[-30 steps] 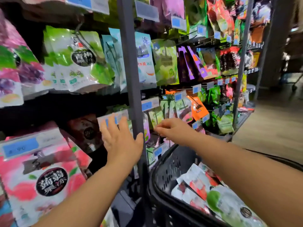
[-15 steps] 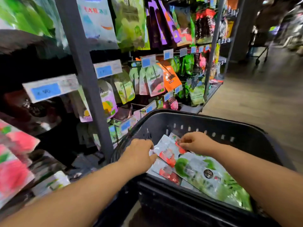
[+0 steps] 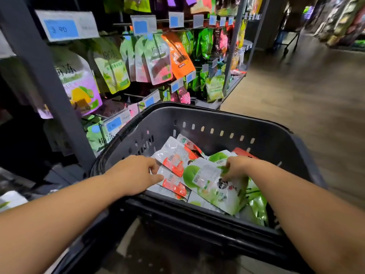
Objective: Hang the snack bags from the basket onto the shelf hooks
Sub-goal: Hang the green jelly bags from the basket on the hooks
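1. The snack bags are piled loosely and overlapping inside the basket [image 3: 215, 117], with a red-and-white bag [image 3: 173, 157] toward its shelf side and a green bag [image 3: 211, 186] toward its aisle side.
2. The red-and-white bag's edge is pinched between the thumb and curled fingers of the left hand [image 3: 136, 173]. The upper edge of the green bag is gripped by the right hand [image 3: 237, 167].
3. The bags are judged light, soft and glossy, so slipping is likely. The sealed top edge is best gripped; no hang hole can be made out.
4. Beyond the basket's far rim, hanging pouches [image 3: 158, 56] are carried on shelf hooks [image 3: 134, 95], each tipped with a price tag [image 3: 151, 99].
5. The way may be obstructed by the grey upright post [image 3: 39, 76] left of the basket, by the tags, and by the rim set close under the lowest hooks.
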`<action>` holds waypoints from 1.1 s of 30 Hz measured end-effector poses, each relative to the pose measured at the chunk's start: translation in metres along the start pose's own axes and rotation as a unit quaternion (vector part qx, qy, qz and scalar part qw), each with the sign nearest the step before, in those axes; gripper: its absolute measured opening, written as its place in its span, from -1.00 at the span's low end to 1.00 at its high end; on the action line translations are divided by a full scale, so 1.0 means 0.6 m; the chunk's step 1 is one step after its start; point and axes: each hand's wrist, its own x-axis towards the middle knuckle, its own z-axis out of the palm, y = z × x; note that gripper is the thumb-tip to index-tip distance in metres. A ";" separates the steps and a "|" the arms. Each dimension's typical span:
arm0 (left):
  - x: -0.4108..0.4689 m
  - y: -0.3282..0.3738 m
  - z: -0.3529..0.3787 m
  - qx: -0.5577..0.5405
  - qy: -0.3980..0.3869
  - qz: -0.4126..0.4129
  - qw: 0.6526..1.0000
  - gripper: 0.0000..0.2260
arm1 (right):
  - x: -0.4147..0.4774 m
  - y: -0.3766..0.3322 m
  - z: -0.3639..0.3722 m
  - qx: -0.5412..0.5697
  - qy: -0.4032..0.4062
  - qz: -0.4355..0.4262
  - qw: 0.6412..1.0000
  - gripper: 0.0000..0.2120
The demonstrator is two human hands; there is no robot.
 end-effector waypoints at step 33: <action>-0.014 -0.003 -0.006 -0.034 0.021 -0.001 0.999 -0.79 | -0.047 -0.020 -0.049 0.594 0.004 -0.175 0.785 -0.87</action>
